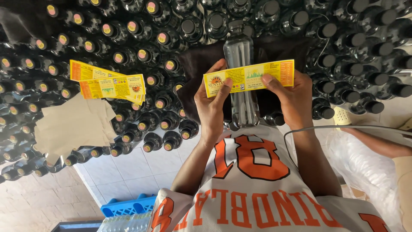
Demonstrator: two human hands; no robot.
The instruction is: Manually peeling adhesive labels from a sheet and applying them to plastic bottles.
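While the head camera looks down past a white jersey with orange print, both hands hold a yellow rectangular paper label [249, 77] flat against a clear plastic bottle with a dark cap [240, 81]. The left hand [211, 107] pinches the label's left end, thumb on its face and fingers curled behind; the right hand [292, 101] pinches the right end the same way. Neither hand is spread open.

To set it well, the label would, as I judge it, want to sit level across the bottle, be pressed at the middle first, then smoothed outward so that no crease forms.

That bottle lies lengthwise over a dark brown cloth [201, 64] in the person's lap, cap pointing away from the body, and looks transparent and smooth-sided. The label crosses the bottle's upper half and overhangs it on both sides, yellow with small orange and green print.

Left of the bottle, a loose stack of spare yellow labels [109, 83] rests on top of rows of dark capped bottles [141, 51], with beige backing papers [73, 126] just below them. More dark bottles crowd right of it.
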